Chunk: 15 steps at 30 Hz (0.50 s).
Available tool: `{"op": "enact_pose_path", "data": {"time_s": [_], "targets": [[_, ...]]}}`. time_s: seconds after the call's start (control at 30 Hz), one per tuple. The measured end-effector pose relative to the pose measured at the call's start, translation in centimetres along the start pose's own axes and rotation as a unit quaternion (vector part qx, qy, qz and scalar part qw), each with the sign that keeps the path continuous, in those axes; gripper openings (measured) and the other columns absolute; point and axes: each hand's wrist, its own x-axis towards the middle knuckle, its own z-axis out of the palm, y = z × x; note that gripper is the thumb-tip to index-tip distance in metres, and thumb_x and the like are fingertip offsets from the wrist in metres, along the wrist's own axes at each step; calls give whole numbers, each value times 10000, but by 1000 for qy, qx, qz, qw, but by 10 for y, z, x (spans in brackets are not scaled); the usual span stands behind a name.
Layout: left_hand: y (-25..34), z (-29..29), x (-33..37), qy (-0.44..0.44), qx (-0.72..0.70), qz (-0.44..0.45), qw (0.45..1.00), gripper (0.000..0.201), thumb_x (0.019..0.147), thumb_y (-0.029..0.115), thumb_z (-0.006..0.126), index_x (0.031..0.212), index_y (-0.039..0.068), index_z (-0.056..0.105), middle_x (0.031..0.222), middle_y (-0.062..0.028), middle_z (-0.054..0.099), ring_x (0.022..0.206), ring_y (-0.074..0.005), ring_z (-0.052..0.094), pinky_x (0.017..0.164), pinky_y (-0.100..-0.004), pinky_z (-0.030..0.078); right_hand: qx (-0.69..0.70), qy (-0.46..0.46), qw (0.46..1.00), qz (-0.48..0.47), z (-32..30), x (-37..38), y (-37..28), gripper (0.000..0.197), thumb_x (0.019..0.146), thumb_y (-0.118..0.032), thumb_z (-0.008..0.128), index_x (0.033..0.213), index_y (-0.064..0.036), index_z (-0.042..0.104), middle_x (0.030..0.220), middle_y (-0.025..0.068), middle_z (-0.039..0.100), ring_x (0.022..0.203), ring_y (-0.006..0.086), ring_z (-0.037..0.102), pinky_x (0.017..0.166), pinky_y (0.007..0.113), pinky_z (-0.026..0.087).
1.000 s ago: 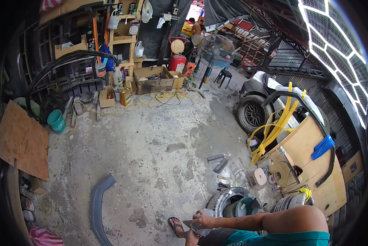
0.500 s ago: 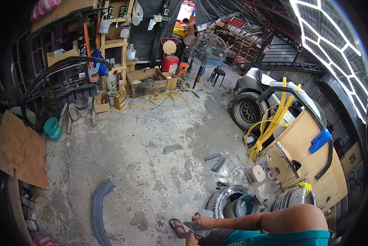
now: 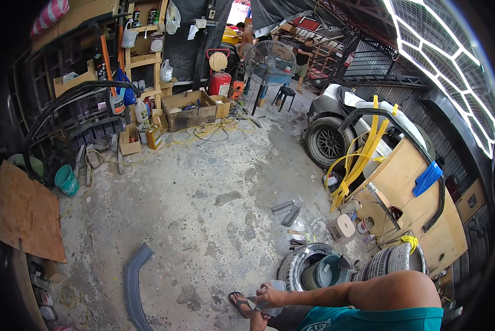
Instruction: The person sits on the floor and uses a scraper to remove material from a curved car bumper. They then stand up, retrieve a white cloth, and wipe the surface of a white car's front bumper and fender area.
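At the bottom of the head view my right hand [image 3: 272,297] is closed over a flat grey piece [image 3: 279,285], thin like a plate or sheet. Just below, my left hand [image 3: 258,320] is closed at the piece's lower edge, partly cut off by the picture's border. A small pointed grey edge shows left of the fingers; I cannot tell whether it is a separate tool. My foot in a dark flip-flop [image 3: 238,303] is beside the hands. Right of them, a dark bucket [image 3: 318,276] with grey content sits inside a tire [image 3: 287,265].
A curved grey strip [image 3: 131,287] lies on the concrete floor to the left. Short grey bars [image 3: 291,215], a beige stool [image 3: 342,227] and stacked tires [image 3: 394,267] are at right. A car [image 3: 327,140], a fan [image 3: 269,63], yellow cords [image 3: 211,131] and a wooden crate [image 3: 189,113] stand farther off.
The view has turned slightly, so the background sits a little further left. A person far back now stands more in sight beside the fan. My hands keep nearly the same hold on the grey piece.
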Motion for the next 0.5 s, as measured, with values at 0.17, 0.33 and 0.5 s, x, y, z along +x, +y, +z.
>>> {"op": "enact_pose_path", "data": {"time_s": [0.17,0.33,0.5], "targets": [[0,-10,4,-15,-32,10,999,341,971,473,453,1071,172,578,724,33,522,495,-93,425,456,-266,348,-1,11,1000,-7,-6,6,-6,554,727,-303,756,1250,-276,578,1190,74,526,1149,406,436,913,567,391],[-7,-4,2,-14,-23,2,1000,360,978,488,426,1069,173,575,720,33,518,486,-92,415,449,-265,338,9,7,1000,6,-3,0,-2,521,733,-285,741,1232,-262,591,1201,74,519,1166,401,430,915,580,391],[1,-1,-2,-9,-4,-1,1000,389,984,514,397,1059,176,573,710,35,510,474,-89,403,438,-262,325,7,-10,1000,12,-11,-2,-7,554,733,-284,738,1262,-258,576,1218,79,509,1172,394,429,908,590,398]]}}
